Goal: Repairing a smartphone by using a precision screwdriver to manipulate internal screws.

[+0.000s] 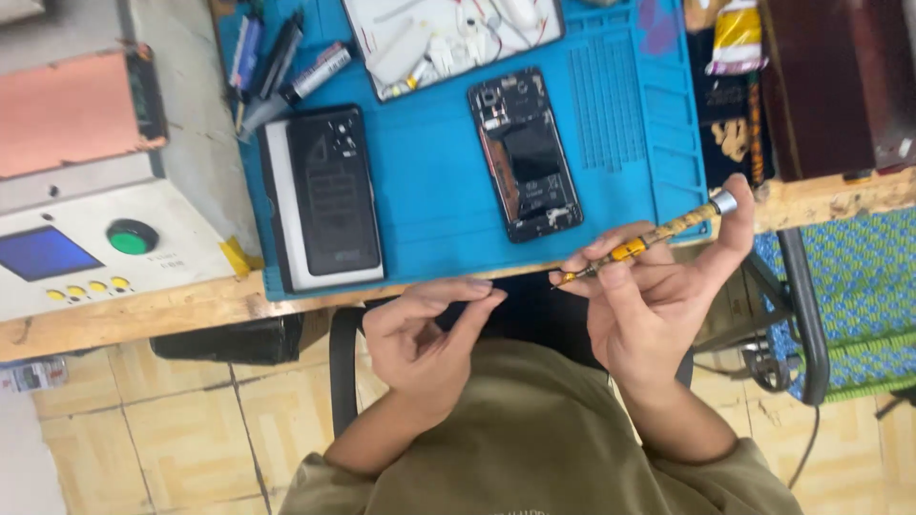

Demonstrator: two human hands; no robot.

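The right hand (658,305) closes its fingers (611,250) around a slim precision screwdriver (649,238) with a yellow-patterned handle and a silver cap; the thumb and first fingers pinch the shaft near the tip, and the cap end rests by the raised forefinger. The tip points toward the left hand (425,334), whose fingers (477,291) are curled with thumb and fingertips drawn together; whether something tiny sits between them cannot be told. Both hands hang just off the near edge of the wooden surface (143,310), above the person's lap.

Just beyond the fingers lies a blue work mat (429,200). On it, nearest the screwdriver tip, an opened phone (527,153) lies with its back removed and inner parts showing. Beyond the left hand, a black phone back cover (329,195) lies on a grey plate.

Farther out, at the mat's far edge, a white tray (448,38) holds small white parts, thin wires and other bits too small to name. Beside the tray, in the mat's corner, several pens and tube-shaped tools (281,67) lie together.

Well off to the side of the left hand stands a white machine (86,243) with a blue screen, a green knob and yellow buttons.
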